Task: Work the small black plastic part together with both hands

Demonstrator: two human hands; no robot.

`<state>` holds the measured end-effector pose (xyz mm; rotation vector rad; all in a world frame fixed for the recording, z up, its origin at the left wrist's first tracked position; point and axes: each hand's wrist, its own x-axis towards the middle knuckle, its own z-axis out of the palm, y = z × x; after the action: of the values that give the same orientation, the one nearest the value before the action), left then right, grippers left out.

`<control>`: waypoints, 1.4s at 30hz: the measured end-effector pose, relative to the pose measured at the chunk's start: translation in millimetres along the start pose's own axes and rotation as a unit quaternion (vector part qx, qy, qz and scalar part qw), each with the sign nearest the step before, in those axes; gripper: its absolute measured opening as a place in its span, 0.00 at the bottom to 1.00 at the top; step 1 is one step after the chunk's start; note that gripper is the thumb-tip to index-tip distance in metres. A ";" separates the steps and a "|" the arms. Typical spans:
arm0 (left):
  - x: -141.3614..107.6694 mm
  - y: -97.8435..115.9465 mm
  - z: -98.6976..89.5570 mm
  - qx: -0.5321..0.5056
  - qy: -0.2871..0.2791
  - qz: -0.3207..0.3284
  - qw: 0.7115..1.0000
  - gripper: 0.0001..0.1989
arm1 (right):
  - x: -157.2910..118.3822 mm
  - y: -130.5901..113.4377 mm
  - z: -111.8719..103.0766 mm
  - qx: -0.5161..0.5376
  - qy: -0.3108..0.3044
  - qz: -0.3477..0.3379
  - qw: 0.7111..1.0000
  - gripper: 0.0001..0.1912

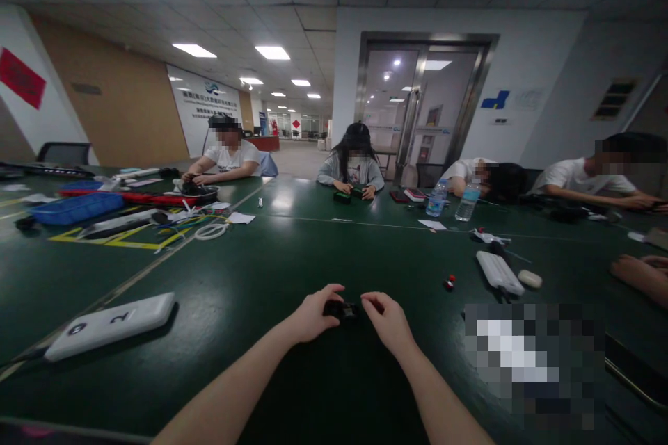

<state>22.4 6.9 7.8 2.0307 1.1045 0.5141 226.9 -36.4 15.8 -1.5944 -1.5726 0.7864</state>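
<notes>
Grasping the black object [347, 311] at 12 o'clock, the left hand [314, 314] should steady it; just beside its 3 o'clock end, the right hand [389, 320] has bunched fingertips, any grip impossible to tell. Outward on the green table [334, 257], 1 white device [112, 328] lies at 10 o'clock.

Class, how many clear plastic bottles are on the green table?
2: one clear plastic bottle right of the picture's centre, another clear plastic bottle beside it, on its right.
</notes>
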 end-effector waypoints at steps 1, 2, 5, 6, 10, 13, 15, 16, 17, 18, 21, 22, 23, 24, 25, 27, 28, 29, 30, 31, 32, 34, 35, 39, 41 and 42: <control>-0.9 1.2 0.9 -0.008 -0.006 0.001 1.000 0.32 | -0.2 -0.8 -0.3 -0.001 0.003 0.001 1.000 0.13; -2.0 0.7 0.5 -0.017 -0.007 -0.001 1.000 0.32 | -0.6 -1.6 -0.5 -0.004 0.002 0.000 1.000 0.13; -5.2 -5.4 -2.4 -0.036 0.001 0.004 0.999 0.32 | -2.7 -4.8 1.1 -0.032 -0.028 -0.033 0.999 0.16; -5.7 -7.5 -2.9 -0.039 0.003 0.011 0.999 0.31 | -3.6 -6.1 2.3 -0.045 -0.047 -0.053 0.997 0.17; -5.1 -11.5 -1.4 -0.041 0.003 0.034 0.999 0.30 | -6.7 -11.0 8.2 -0.097 -0.114 -0.119 0.982 0.18; -4.3 -12.6 0.4 -0.044 0.005 0.030 0.999 0.30 | -7.6 -13.3 10.4 -0.118 -0.123 -0.128 0.977 0.15; -3.9 -14.9 1.2 -0.049 0.007 0.026 0.998 0.31 | -8.7 -14.3 10.7 -0.113 -0.120 -0.128 0.978 0.13; -3.6 -16.6 1.6 -0.053 0.009 0.024 0.998 0.31 | -9.3 -14.6 10.9 -0.107 -0.119 -0.126 0.979 0.13; -3.3 -18.3 1.9 -0.058 0.011 0.024 0.998 0.31 | -9.8 -14.8 11.2 -0.099 -0.119 -0.124 0.980 0.12; -2.9 -19.8 2.3 -0.063 0.014 0.026 0.998 0.30 | -10.0 -14.5 11.9 -0.090 -0.118 -0.122 0.981 0.12; -2.2 -20.9 2.7 -0.072 0.021 0.033 0.997 0.26 | -7.0 -10.2 14.5 -0.043 -0.089 -0.111 0.989 0.10; -2.2 -19.7 2.6 -0.072 0.021 0.031 0.997 0.26 | -4.7 -7.4 14.8 -0.017 -0.062 -0.102 0.993 0.10; -2.5 -17.8 2.2 -0.070 0.022 0.027 0.997 0.26 | -1.8 -4.1 14.4 0.015 -0.027 -0.088 0.996 0.10; -3.0 -15.5 1.7 -0.066 0.023 0.022 0.997 0.26 | 1.4 -0.5 13.1 0.053 0.014 -0.068 0.996 0.12; -3.6 -13.2 1.1 -0.062 0.022 0.016 0.998 0.26 | 4.4 3.2 11.0 0.094 0.056 -0.042 0.993 0.14; -5.1 -9.8 -0.2 -0.053 0.022 0.007 0.998 0.26 | 9.4 10.0 5.0 0.168 0.115 0.009 0.979 0.16; -5.8 -9.2 -0.8 -0.048 0.021 0.004 0.999 0.26 | 11.1 12.7 1.7 0.195 0.128 0.036 0.972 0.17; -6.4 -9.1 -1.3 -0.043 0.020 0.002 0.999 0.26 | 12.1 14.9 -1.4 0.215 0.136 0.058 0.965 0.17; -6.9 -9.6 -1.7 -0.036 0.020 0.001 0.999 0.26 | 12.6 16.5 -3.8 0.229 0.141 0.075 0.960 0.18; -7.3 -10.3 -2.1 -0.027 0.020 0.002 0.999 0.25 | 12.8 17.8 -5.5 0.239 0.143 0.088 0.957 0.18; -7.5 -11.0 -2.4 -0.018 0.020 0.006 1.000 0.25 | 12.9 18.8 -6.4 0.244 0.143 0.095 0.954 0.18; -7.8 -11.6 -3.1 0.000 0.022 0.020 1.000 0.24 | 13.0 20.1 -6.3 0.250 0.141 0.098 0.953 0.19; -7.8 -11.3 -3.4 0.007 0.022 0.029 0.999 0.24 | 13.1 20.3 -5.8 0.251 0.141 0.096 0.953 0.19; -8.1 -8.2 -4.6 0.020 0.021 0.053 0.998 0.23 | 12.6 17.9 -5.2 0.237 0.141 0.092 0.957 0.18; -8.5 -6.6 -5.0 0.020 0.020 0.053 0.998 0.22 | 11.6 15.1 -6.8 0.218 0.134 0.095 0.962 0.19; -8.8 -5.9 -5.2 0.021 0.021 0.052 0.998 0.22 | 11.0 13.7 -7.7 0.209 0.130 0.097 0.964 0.19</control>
<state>11.1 3.8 6.5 2.1306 1.0460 0.5925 241.3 -25.7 9.2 -1.4779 -0.9960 0.9020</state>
